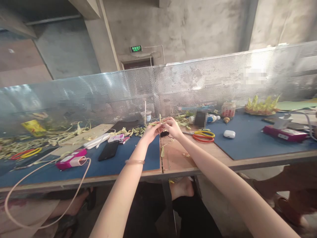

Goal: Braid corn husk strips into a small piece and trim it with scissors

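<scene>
Pinching a slender pale-green plant strip between left hand and right hand; may tear it by overpulling, or brush orange-and-yellow-handled scissors at three o'clock by drifting.

The person's left hand and right hand meet above the desk, fingertips together on a thin pale green strip (too small to make out fully), over the bare brown stretch near the desk's front edge. Red-and-yellow-handled scissors lie just beside the right hand, with a white earbud case farther right, while a black phone and a magenta tissue pack lie left of the hands, the pack nearer the front edge.
</scene>
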Available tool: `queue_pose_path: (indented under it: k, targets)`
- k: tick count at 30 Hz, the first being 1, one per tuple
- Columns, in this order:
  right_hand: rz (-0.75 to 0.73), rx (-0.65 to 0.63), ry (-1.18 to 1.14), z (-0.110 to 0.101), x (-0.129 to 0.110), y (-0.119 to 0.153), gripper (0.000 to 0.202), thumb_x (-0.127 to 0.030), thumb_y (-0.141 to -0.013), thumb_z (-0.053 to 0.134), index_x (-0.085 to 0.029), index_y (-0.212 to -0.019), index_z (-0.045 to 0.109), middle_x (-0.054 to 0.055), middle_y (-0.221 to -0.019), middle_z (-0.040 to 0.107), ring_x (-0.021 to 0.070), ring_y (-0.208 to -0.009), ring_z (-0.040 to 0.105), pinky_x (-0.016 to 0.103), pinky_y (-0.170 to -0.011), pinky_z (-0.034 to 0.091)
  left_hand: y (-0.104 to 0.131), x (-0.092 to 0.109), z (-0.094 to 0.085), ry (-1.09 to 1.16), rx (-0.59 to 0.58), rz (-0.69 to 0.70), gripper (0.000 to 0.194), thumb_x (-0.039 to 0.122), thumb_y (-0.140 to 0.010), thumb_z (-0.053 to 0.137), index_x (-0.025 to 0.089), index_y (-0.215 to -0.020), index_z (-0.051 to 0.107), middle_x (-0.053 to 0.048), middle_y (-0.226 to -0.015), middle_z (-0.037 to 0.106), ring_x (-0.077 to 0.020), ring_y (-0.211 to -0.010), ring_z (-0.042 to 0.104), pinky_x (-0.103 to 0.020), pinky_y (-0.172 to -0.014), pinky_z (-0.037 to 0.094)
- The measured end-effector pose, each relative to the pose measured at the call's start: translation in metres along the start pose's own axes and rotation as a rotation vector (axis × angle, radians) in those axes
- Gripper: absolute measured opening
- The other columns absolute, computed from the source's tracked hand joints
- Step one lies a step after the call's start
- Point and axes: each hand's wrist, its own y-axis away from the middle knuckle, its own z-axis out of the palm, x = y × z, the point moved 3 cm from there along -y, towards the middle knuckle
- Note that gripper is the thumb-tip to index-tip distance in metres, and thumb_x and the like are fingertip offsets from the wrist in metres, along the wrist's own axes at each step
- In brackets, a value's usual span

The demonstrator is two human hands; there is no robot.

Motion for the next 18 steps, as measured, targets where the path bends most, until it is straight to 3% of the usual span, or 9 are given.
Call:
queue_pose_path:
  k: [10, 18]
  targets:
    - [0.008, -0.05, -0.023, 0.0037, -0.0067, 0.0006, 0.015, -0.027, -0.085, 0.054, -0.013, -0.081, 0.059, 0.004, -0.1, 0.058, 0.0157, -0.092, 0.055, 0.036, -0.081, 0.045, -0.0033, -0.0006, -0.0051, 0.014, 0.091, 0.014, 0.016, 0.023, -0.085, 0.053, 0.012, -0.095, 0.058, -0.003, -0.089, 0.061, -0.0122, -0.072, 0.06, -0.029, -0.063, 0.051]
    - [0.042, -0.017, -0.06, 0.0038, -0.0072, 0.0, 0.015, -0.028, -0.085, 0.055, -0.013, -0.083, 0.059, 0.004, -0.099, 0.058, 0.0157, -0.09, 0.055, 0.036, -0.081, 0.046, -0.0073, -0.0011, -0.0095, 0.031, 0.123, 0.016, 0.019, 0.025, -0.085, 0.053, 0.012, -0.1, 0.056, -0.004, -0.093, 0.06, -0.013, -0.075, 0.059, -0.029, -0.064, 0.051]
